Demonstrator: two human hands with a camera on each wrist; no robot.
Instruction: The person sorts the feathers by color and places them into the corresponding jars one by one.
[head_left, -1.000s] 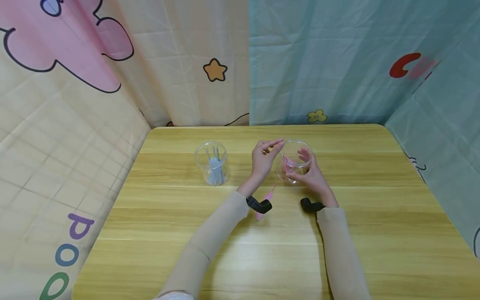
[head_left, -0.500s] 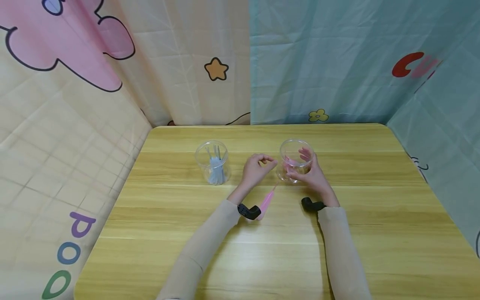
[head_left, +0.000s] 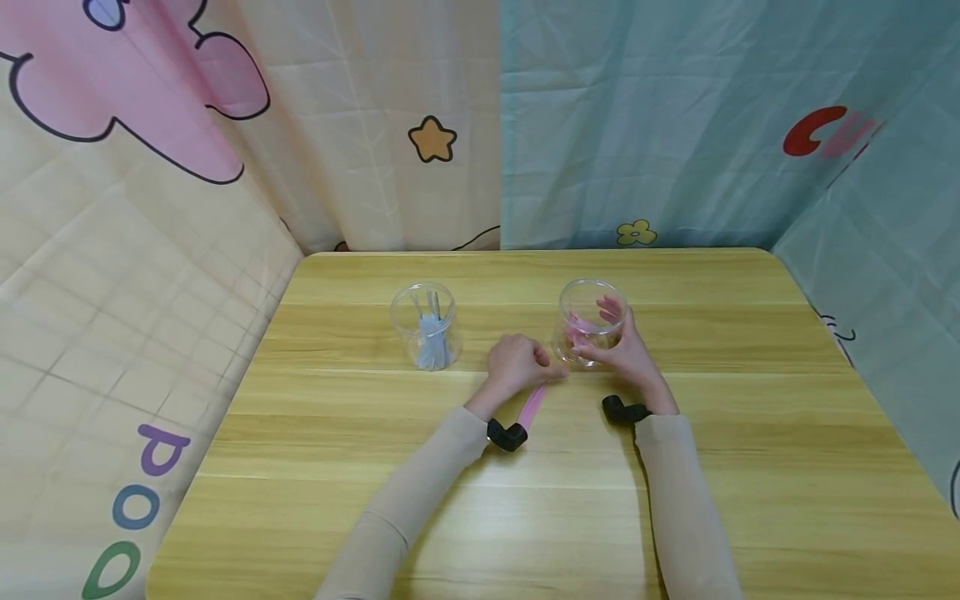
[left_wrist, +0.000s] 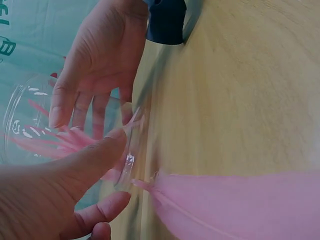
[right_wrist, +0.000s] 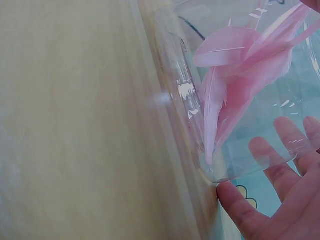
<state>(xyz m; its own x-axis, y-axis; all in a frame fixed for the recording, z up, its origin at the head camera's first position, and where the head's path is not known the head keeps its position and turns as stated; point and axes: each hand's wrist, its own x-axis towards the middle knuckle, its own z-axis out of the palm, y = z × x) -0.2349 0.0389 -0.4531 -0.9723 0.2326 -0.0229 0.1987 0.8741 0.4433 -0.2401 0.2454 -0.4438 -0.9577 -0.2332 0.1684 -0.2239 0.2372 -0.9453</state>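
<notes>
My right hand [head_left: 630, 350] holds a clear jar [head_left: 592, 332] at its side, thumb in front and fingers round the back. Pink feathers [right_wrist: 240, 75] lean inside that jar. A loose pink feather [left_wrist: 225, 205] lies on the table in front of it, its bare quill towards the jar. Over the quill end hovers my left hand [head_left: 517, 367], thumb and index finger apart. In the left wrist view the quill tip shows just beyond these fingers, not between them. Part of the feather is hidden under the left hand in the head view.
A second clear jar [head_left: 401, 340] stands to the left, holding pale blue-grey feathers [head_left: 431, 342]. Both jars are on a wooden table [head_left: 465, 533], whose far edge meets printed curtains [head_left: 645, 125].
My left hand has come away from the jar's rim and down towards the quill of the loose feather. The right hand stays on the jar.
</notes>
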